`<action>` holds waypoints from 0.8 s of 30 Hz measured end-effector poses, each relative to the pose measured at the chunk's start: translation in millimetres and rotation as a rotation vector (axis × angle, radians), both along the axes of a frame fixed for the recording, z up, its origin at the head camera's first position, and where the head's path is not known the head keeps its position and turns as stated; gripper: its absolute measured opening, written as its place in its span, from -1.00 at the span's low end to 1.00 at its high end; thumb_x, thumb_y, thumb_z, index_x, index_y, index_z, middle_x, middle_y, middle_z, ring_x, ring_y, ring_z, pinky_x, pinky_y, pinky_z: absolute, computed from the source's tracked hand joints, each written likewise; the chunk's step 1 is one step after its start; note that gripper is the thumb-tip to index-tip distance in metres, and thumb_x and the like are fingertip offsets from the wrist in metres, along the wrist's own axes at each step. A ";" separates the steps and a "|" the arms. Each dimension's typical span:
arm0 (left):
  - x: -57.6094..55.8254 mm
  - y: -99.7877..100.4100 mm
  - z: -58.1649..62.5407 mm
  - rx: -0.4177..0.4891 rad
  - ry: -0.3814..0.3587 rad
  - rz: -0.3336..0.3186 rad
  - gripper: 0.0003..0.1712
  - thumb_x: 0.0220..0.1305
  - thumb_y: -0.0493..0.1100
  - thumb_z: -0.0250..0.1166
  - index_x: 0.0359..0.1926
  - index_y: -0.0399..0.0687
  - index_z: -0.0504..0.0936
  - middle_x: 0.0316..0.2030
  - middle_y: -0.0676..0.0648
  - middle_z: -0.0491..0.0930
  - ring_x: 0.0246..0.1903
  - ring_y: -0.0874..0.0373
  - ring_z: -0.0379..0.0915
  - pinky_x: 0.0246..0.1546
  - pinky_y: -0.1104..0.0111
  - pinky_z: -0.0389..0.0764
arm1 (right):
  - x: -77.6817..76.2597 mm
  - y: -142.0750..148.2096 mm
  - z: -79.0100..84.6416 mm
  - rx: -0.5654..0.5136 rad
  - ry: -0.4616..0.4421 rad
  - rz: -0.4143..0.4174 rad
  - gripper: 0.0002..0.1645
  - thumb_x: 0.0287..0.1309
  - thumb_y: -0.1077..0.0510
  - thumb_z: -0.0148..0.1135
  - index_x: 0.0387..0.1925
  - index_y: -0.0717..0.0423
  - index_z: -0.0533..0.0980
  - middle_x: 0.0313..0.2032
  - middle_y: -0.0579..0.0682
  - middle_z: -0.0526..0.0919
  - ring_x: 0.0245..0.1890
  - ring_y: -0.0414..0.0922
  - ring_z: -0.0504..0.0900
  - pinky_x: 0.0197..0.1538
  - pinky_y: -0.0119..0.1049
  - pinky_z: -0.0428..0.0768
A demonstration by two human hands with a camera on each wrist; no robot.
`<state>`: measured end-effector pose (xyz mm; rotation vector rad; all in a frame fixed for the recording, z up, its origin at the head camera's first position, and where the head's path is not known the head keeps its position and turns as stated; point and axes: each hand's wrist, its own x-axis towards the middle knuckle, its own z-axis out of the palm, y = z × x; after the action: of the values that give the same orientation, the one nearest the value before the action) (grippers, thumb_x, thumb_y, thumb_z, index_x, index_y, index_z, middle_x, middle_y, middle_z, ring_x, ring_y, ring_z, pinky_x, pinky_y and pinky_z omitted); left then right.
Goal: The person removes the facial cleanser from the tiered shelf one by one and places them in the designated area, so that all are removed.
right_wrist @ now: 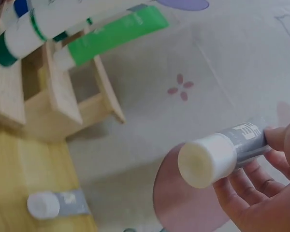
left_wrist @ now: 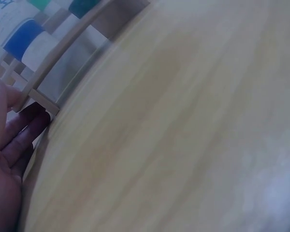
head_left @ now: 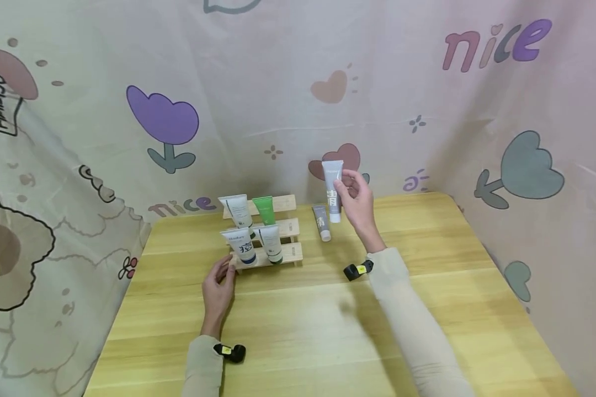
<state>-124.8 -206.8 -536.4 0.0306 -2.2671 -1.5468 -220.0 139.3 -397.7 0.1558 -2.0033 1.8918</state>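
Observation:
My right hand (head_left: 360, 209) holds a grey squeeze tube (head_left: 332, 182) upright above the table, its white cap pointing down. In the right wrist view, thumb and fingers grip the sides of that tube. My left hand (head_left: 217, 292) pinches the front left corner of a three-step wooden display rack (head_left: 291, 252), thumb above and fingers beneath the step. On the lowest step stand a white tube with a blue cap (head_left: 239, 242) and a white tube with a dark green cap (head_left: 270, 240). Behind them are another white tube (head_left: 238, 208) and a green tube (head_left: 264, 208).
A second grey tube (head_left: 320, 219) with a white cap lies on the wooden table (head_left: 298, 331), right of the rack. A patterned curtain (head_left: 258, 82) hangs close behind the table and along its sides. Each wrist carries a small black camera (head_left: 355, 270).

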 end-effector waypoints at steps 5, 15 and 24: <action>-7.0 5.7 0.4 -0.008 -0.033 -0.029 -0.65 0.47 -0.34 0.23 0.21 -0.36 0.60 0.06 -0.35 0.67 0.00 -0.23 0.63 0.02 0.62 0.54 | 11.3 18.9 -5.6 0.081 0.011 -0.104 -0.58 0.44 0.33 0.18 0.26 0.36 0.42 -0.15 0.36 0.64 -0.20 0.16 0.69 -0.22 -0.37 0.62; -20.8 -0.8 -29.5 -0.007 -0.017 -0.017 -0.65 0.49 -0.29 0.23 0.23 -0.29 0.61 0.08 -0.32 0.67 -0.02 -0.07 0.65 0.02 0.65 0.52 | -4.4 51.0 -64.5 0.091 -0.093 -0.183 -0.58 0.43 0.21 0.23 0.27 0.10 0.52 -0.11 0.27 0.70 -0.26 0.05 0.70 -0.29 -0.45 0.63; -20.4 -15.1 -46.2 0.005 -0.020 0.026 -0.66 0.49 -0.21 0.27 0.22 -0.08 0.66 0.07 -0.16 0.70 -0.07 0.44 0.59 0.04 0.65 0.52 | -7.5 57.5 -86.3 -0.081 -0.277 -0.115 -0.52 0.38 0.21 0.26 0.30 0.05 0.53 -0.11 0.22 0.70 -0.23 -0.07 0.71 -0.23 -0.27 0.75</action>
<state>-145.2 -221.9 -582.6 0.0772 -2.2693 -1.5462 -227.5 196.8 -484.0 -0.2517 -2.0524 2.0069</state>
